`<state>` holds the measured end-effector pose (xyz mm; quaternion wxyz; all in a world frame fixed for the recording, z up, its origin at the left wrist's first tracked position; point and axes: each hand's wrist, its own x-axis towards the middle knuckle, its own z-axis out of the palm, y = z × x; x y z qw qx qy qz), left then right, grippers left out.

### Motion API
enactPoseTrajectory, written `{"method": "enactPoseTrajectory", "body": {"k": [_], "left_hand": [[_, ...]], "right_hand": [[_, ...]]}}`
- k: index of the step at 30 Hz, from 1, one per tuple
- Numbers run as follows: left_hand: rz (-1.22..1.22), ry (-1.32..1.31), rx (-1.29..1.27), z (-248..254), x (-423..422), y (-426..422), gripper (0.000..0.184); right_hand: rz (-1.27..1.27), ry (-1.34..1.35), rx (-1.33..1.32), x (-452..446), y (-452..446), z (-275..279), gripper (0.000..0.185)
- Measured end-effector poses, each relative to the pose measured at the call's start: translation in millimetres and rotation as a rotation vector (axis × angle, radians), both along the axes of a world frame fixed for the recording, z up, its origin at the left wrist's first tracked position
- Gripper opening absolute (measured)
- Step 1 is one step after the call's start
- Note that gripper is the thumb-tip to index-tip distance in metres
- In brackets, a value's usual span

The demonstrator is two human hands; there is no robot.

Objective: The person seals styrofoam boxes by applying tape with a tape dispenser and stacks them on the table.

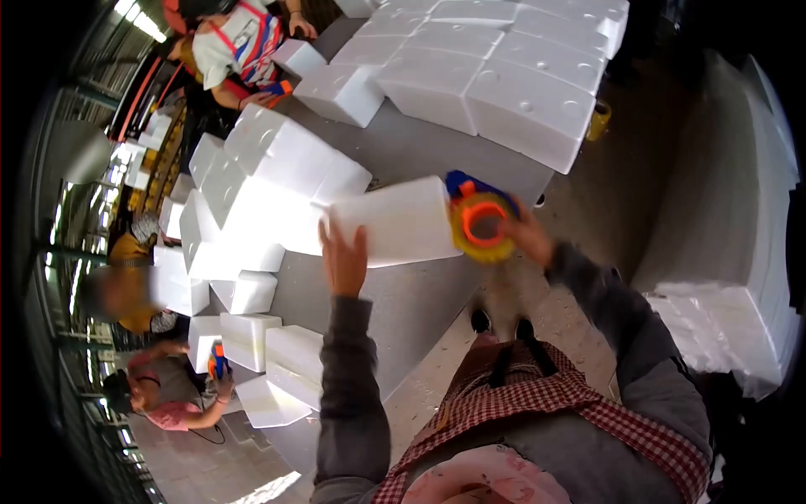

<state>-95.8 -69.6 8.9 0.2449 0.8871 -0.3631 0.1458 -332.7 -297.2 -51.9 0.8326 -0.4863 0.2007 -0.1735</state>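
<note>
A white foam box (390,223) lies on the grey table in front of me. My left hand (343,260) rests against its near left side, fingers spread apart. In my right hand (531,235) is a tape dispenser (484,223), blue and orange with a yellowish roll of tape on it. The dispenser is at the right end of the box and looks to be touching it, though contact is hard to confirm.
Several white foam boxes (529,105) stand in rows at the far right of the grey table (420,302). More boxes (290,155) are grouped on the left. Co-workers (243,50) work along the far and left sides. Large wrapped white stacks (714,235) stand at right.
</note>
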Motion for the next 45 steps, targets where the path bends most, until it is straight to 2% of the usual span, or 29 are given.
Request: {"method": "enactPoseTrajectory", "body": {"k": [2, 3, 4, 6, 8, 9, 10, 12, 14, 15, 17, 18, 20, 22, 23, 24, 25, 27, 28, 30, 31, 33, 35, 37, 39, 41, 43, 44, 45], "left_hand": [[0.043, -0.021, 0.270, 2, 16, -14, 0.046], [0.050, -0.006, 0.242, 3, 14, -14, 0.045], [0.074, 0.017, 0.210, 1, 4, -8, 0.043], [0.091, -0.022, 0.195, -1, -9, -8, 0.043], [0.318, -0.062, 0.341, 1, -39, -1, 0.045], [0.273, -0.179, 0.376, -8, -49, 17, 0.047], [0.353, 0.059, 0.397, 19, -80, 21, 0.049], [0.222, 0.051, 0.446, 34, -78, 49, 0.049], [0.024, -0.488, 0.372, 1, -55, 52, 0.052], [-0.161, 0.135, 0.038, -14, -48, 44, 0.054], [-0.107, 0.218, -0.044, -15, -62, 38, 0.054], [-0.062, 0.303, -0.123, -14, -67, 35, 0.055], [-0.031, 0.195, -0.133, -7, -84, 27, 0.049], [0.268, 0.471, 0.074, 6, -103, 17, 0.046], [0.298, 0.207, 0.102, -3, -112, 16, 0.044], [0.302, 0.215, 0.096, -5, -114, 28, 0.044], [0.149, 0.082, 0.427, 2, -115, 42, 0.045], [0.268, 0.172, 0.591, 50, -136, 34, 0.043], [0.205, 0.018, 0.617, 65, -135, 30, 0.047], [-0.091, -0.477, 0.485, 16, -104, 27, 0.049], [-0.065, 0.031, 0.377, 18, -105, 24, 0.051], [-0.089, 0.065, 0.292, 15, -100, 22, 0.050], [-0.102, 0.116, 0.230, 3, -104, 33, 0.049], [-0.157, 0.048, 0.126, -3, -98, 29, 0.048], [-0.169, 0.041, 0.146, -3, -97, 30, 0.050], [-0.177, 0.020, 0.168, -3, -94, 36, 0.054], [-0.155, 0.441, -0.502, -5, -96, 52, 0.062], [-0.056, 0.601, -0.591, 2, -110, 69, 0.068], [0.038, 0.899, -0.760, -8, -122, 86, 0.065]], "right_hand": [[-0.067, -0.083, -0.005, -6, 12, -11, 0.073], [-0.117, -0.159, -0.015, -8, 26, -19, 0.075], [-0.281, 0.006, -0.182, -20, 65, -33, 0.075], [-0.297, 0.195, -0.296, -56, 146, -40, 0.074], [-0.130, 0.214, -0.223, -64, 174, -50, 0.072], [-0.269, 0.130, -0.299, -36, 166, -75, 0.071], [-0.410, 0.039, -0.377, -9, 148, -88, 0.069], [-0.272, 0.068, -0.502, 21, 91, -72, 0.067], [-0.079, 0.159, -0.428, 47, 53, -48, 0.064], [-0.063, 0.164, -0.428, 38, 57, -54, 0.064], [-0.047, -0.032, -0.223, 25, 54, -53, 0.062], [-0.084, -0.054, -0.061, 3, 63, -49, 0.063], [-0.085, 0.013, 0.138, -61, 101, -19, 0.062], [-0.063, 0.099, 0.176, -93, 136, -16, 0.061], [-0.047, 0.076, 0.065, -99, 151, -14, 0.060], [-0.027, 0.057, -0.048, -104, 157, -14, 0.059], [0.024, 0.064, -0.038, -100, 149, -20, 0.059], [0.095, 0.098, -0.019, -95, 122, -21, 0.060], [0.153, 0.130, 0.013, -95, 117, -19, 0.062], [0.164, 0.110, 0.118, -115, 119, -8, 0.066], [0.110, 0.135, 0.079, -135, 125, -10, 0.067], [0.070, 0.168, 0.033, -162, 143, 2, 0.068], [0.393, 0.189, -0.346, -180, 168, 33, 0.070], [0.498, 0.166, -0.216, -127, 175, 46, 0.069], [0.328, 0.001, -0.607, -42, 196, 16, 0.066], [0.379, 0.073, -0.690, -15, 200, 22, 0.064], [0.406, 0.147, -0.775, -16, 191, 24, 0.062], [0.529, 0.072, -0.627, -48, 168, 22, 0.060], [0.655, -0.001, -0.475, -78, 140, 24, 0.059]]}}
